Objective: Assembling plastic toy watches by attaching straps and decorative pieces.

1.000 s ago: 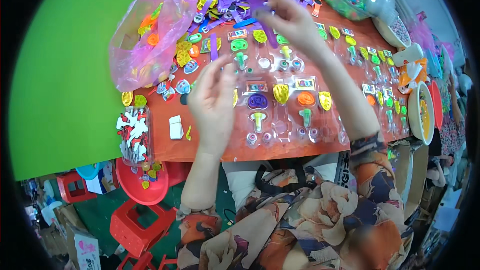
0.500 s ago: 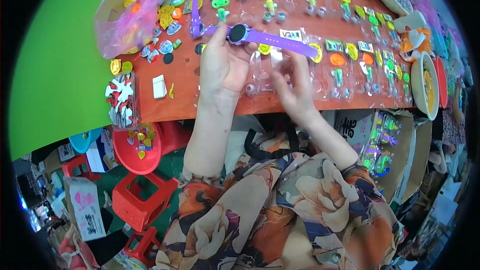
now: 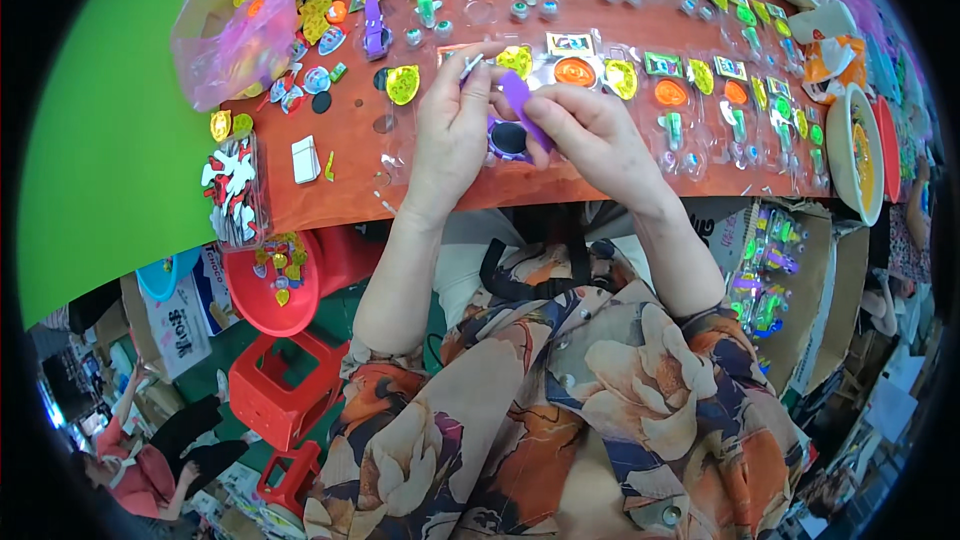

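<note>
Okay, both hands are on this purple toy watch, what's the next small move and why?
Probably lower the purple toy watch into an empty clear tray on the orange table. Left hand and right hand grip it above the table, and the filled trays beside it hold similar toys.

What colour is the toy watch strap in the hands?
Purple. The strap with its dark round face shows in the head view, held between both hands.

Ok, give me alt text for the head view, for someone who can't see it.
Both hands hold a purple toy watch over an orange table: the left hand at its round dark face, the right hand on the purple strap. Rows of clear blister trays with small colourful toys cover the table; a red bowl sits below its left edge.
</note>
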Available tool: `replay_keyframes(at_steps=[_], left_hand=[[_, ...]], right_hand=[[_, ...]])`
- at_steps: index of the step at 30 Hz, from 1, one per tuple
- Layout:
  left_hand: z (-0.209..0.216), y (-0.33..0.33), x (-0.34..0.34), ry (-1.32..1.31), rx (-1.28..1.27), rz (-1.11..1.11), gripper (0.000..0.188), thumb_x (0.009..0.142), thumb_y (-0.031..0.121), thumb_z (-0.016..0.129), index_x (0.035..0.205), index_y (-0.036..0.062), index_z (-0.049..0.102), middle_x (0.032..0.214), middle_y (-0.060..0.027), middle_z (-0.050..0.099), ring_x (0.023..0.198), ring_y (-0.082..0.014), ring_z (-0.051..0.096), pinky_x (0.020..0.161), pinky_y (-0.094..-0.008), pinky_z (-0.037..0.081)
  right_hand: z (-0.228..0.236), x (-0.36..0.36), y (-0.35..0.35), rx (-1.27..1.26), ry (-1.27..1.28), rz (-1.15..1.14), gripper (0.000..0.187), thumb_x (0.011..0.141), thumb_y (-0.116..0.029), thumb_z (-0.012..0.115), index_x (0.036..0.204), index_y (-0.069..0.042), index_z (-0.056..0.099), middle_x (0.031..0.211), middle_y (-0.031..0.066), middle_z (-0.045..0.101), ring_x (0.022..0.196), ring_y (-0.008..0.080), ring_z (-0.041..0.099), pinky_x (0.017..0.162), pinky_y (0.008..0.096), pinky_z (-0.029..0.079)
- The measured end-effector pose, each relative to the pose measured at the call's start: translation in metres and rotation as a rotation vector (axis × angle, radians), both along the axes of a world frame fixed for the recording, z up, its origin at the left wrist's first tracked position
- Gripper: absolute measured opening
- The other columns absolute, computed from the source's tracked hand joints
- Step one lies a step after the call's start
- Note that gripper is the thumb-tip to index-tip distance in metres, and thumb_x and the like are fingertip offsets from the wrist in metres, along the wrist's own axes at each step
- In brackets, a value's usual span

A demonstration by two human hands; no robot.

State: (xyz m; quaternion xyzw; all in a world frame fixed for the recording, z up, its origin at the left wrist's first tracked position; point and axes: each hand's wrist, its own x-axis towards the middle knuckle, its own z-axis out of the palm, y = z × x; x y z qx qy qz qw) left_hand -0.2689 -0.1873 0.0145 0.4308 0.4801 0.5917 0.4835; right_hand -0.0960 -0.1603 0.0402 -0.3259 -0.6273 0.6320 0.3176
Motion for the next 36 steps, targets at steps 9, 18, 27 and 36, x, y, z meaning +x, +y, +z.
replay_keyframes(at_steps=[9, 18, 27, 36], left_hand=[[0.004, -0.009, 0.0, 0.215, 0.068, -0.092, 0.03, 0.099, 0.001, 0.043, 0.125, 0.0032, 0.058, 0.097, -0.0116, 0.068, 0.084, -0.0154, 0.067, 0.075, -0.029, 0.054], [-0.003, -0.022, 0.005, 1.184, 0.172, 0.098, 0.029, 0.088, 0.009, 0.058, 0.115, -0.001, 0.058, 0.089, -0.0175, 0.061, 0.083, -0.0332, 0.065, 0.071, -0.0408, 0.054], [-0.001, -0.04, 0.025, 0.776, 0.195, -0.023, 0.038, 0.09, 0.009, 0.055, 0.123, -0.0094, 0.053, 0.124, -0.0223, 0.052, 0.114, -0.0371, 0.049, 0.102, -0.0449, 0.04], [-0.009, -0.054, 0.016, -0.491, -0.219, 0.061, 0.049, 0.083, -0.01, 0.069, 0.127, 0.0007, 0.051, 0.127, -0.0098, 0.056, 0.114, -0.0176, 0.058, 0.1, -0.0297, 0.048]], right_hand=[[-0.005, -0.009, 0.007, -0.145, -0.037, 0.069, 0.037, 0.103, -0.034, 0.054, 0.092, -0.002, 0.07, 0.06, -0.0036, 0.056, 0.061, 0.0035, 0.051, 0.059, 0.022, 0.039], [-0.021, -0.029, -0.004, -0.101, 0.112, -0.129, 0.036, 0.1, -0.029, 0.061, 0.122, -0.002, 0.051, 0.079, -0.0005, 0.059, 0.07, 0.0044, 0.051, 0.06, 0.0204, 0.042], [-0.035, -0.011, -0.001, 0.531, -0.088, -0.212, 0.017, 0.099, -0.011, 0.056, 0.111, 0.002, 0.059, 0.089, 0.0116, 0.066, 0.079, 0.0176, 0.065, 0.07, 0.0295, 0.051], [-0.041, -0.01, -0.014, 0.914, -0.195, -0.124, 0.018, 0.092, -0.004, 0.062, 0.108, -0.001, 0.055, 0.116, 0.0157, 0.06, 0.093, 0.0325, 0.065, 0.079, 0.037, 0.054]])
